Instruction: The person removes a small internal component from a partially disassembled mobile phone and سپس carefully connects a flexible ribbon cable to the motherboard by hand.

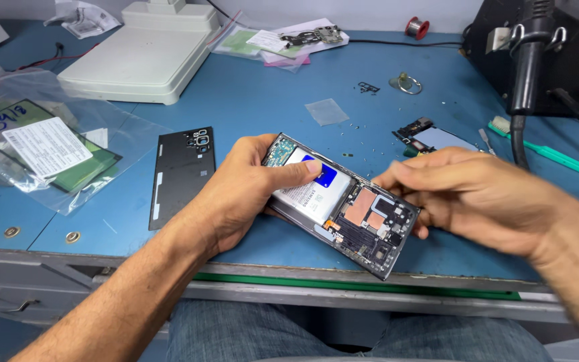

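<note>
opened phone (343, 204): metal frame, copper patches | back cover (182, 175): matt black | bag (48, 147): glossy clear plastic

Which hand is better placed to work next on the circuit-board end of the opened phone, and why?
Probably the right hand: its fingertips sit at the circuit-board end of the opened phone. The left hand grips the other end, thumb pressed on the battery, steadying it.

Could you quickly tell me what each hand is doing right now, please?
Left hand: closed around the opened dark smartphone with exposed battery and circuit boards, thumb on the battery.
Right hand: blurred at the phone's edge; grip cannot be told.
</note>
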